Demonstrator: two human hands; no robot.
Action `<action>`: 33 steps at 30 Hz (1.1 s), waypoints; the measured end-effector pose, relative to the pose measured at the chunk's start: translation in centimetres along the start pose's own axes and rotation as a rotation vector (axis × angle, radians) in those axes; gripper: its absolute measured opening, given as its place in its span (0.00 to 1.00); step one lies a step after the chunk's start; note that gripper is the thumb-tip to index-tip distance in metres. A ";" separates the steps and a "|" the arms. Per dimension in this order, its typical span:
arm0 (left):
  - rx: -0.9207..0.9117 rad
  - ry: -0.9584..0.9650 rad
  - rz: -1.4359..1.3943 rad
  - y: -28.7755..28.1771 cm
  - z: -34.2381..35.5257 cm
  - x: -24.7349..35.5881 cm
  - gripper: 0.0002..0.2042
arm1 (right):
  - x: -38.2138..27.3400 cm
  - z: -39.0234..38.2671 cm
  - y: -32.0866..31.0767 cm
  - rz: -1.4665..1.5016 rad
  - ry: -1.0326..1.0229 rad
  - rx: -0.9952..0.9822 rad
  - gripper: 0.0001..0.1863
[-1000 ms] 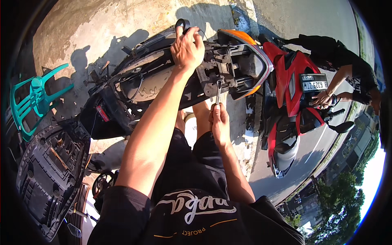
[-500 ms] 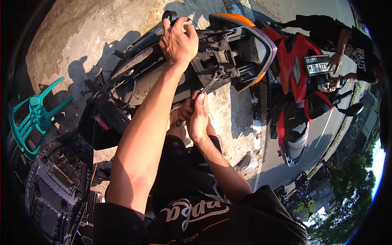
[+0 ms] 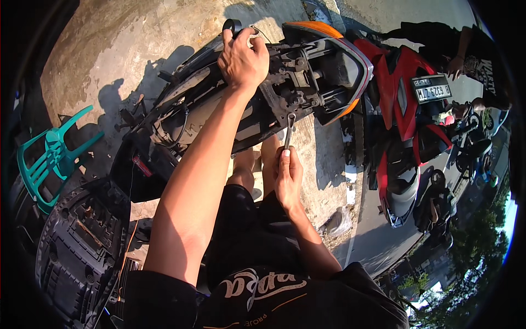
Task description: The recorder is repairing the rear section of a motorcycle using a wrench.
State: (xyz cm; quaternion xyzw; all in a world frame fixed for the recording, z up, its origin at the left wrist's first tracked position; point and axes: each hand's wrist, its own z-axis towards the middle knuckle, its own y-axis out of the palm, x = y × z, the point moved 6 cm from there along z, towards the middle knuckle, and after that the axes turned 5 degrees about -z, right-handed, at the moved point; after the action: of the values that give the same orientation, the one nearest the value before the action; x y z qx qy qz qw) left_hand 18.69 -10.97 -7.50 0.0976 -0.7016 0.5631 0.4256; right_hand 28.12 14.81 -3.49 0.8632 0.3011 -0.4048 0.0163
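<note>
Under hard sun, you grip a wrench (image 3: 289, 134) in the fingers of your right hand (image 3: 289, 178), thumb laid along the shank, at the stripped tail of a motorcycle (image 3: 192, 118). The wrench's head sits just beyond those fingers, at the near edge of a dark metal bracket (image 3: 279, 90); whether it is fully seated on a fastener is too small to tell. Up and to the left, your left hand (image 3: 244, 60) sits over the bike, fingers bent and slightly apart near a round black part (image 3: 232, 25) — whether they grip anything, you cannot tell from this view.

The step appears to be turning a fastener. It likely calls for the head pressed flat and fully home before force goes on, then short, even pulls square to the shank. A firm left palm should help check any rocking; a tilted head could slip.

For swing room, look right of your right fingers, where concrete ground (image 3: 323, 186) shows. Your legs (image 3: 268, 159) crowd their left side — a tight limit for the stroke. Up and to the right of them, the rear lamp (image 3: 344, 59) marks the bike's end, with a red motorcycle (image 3: 402, 98) standing beyond it.
</note>
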 end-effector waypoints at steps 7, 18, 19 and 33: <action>0.015 0.008 0.010 0.1 0.1 -0.5 0.13 | -3.7 3.1 -4.3 -0.438 -0.092 -0.043 0.20; 0.018 -0.005 -0.020 -0.2 -0.1 -0.2 0.11 | -7.5 3.7 -4.9 -0.756 -0.041 -0.084 0.20; 0.019 -0.012 -0.018 -0.2 -0.1 -0.3 0.11 | -7.6 3.5 -4.5 -0.773 0.014 -0.071 0.19; 0.015 0.001 -0.021 0.0 0.0 0.1 0.12 | -2.4 4.6 10.0 0.768 -0.042 0.096 0.18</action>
State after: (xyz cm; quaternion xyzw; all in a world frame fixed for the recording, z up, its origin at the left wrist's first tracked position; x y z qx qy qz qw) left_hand 18.62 -10.94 -7.46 0.1077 -0.6961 0.5640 0.4310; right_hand 29.10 4.12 -7.08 0.9043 -0.0637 -0.4007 0.1324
